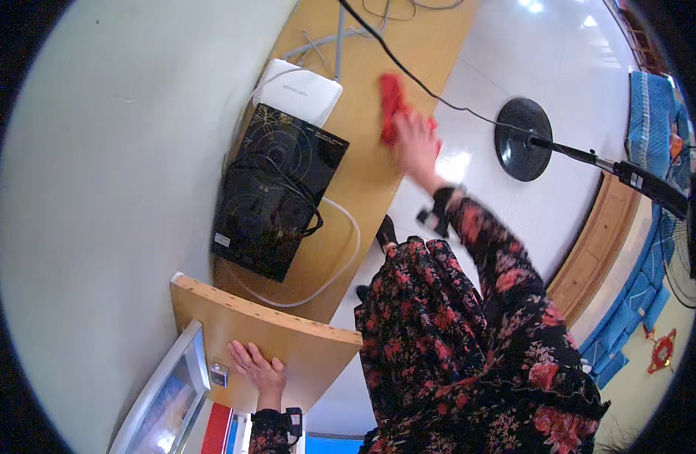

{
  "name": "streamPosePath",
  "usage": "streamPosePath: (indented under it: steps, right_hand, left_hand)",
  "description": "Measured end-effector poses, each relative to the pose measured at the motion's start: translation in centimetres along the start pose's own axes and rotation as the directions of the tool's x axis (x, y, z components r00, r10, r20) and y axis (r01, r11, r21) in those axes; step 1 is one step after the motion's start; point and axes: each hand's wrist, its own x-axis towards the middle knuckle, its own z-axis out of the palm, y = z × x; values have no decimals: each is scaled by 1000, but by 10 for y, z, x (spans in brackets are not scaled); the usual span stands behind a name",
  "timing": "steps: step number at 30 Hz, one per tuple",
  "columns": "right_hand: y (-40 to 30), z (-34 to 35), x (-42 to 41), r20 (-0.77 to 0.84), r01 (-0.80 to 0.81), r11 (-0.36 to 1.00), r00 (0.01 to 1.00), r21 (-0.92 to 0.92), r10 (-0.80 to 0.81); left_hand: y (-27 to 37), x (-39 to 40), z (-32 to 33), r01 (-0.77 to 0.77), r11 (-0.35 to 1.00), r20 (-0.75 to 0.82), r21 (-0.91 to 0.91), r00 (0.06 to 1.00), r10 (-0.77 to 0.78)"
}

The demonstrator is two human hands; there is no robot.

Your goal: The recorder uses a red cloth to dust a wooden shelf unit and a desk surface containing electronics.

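My right hand (415,142) presses on a bunched red cloth (392,99) near the edge of a long light-wood tabletop (370,164); motion blurs the hand a little. My left hand (260,366) lies flat, holding nothing, on a raised wooden top (308,363) nearer to me. Against the wall, a black double-burner cooktop (274,196) rests on the tabletop, with a black cord looped over its glass. Partly behind it is a white router (298,93) with grey antennas. A white cable (356,244) curves out from the cooktop's side.
A framed picture (169,391) leans by my left hand, with a small metal-edged object (219,375) beside it. A black cord (407,68) crosses above the tabletop towards a stand fan's round base (523,139). Blue sofa cushions (626,318) line the far right.
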Motion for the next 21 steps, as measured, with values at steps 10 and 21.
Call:
streamPosePath:
  steps: [10, 21]
  right_hand:
    - [-49, -38, -33, 374, 656, 733, 643, 181, -668]
    - [-83, -37, -191, 425, 512, 856, 760, 77, -493]
  left_hand:
    - [-4, -6, 3, 6, 1000, -4, -2, 1000, -6]
    - [-1, 6, 9, 7, 1000, -42, 24, 999, -6]
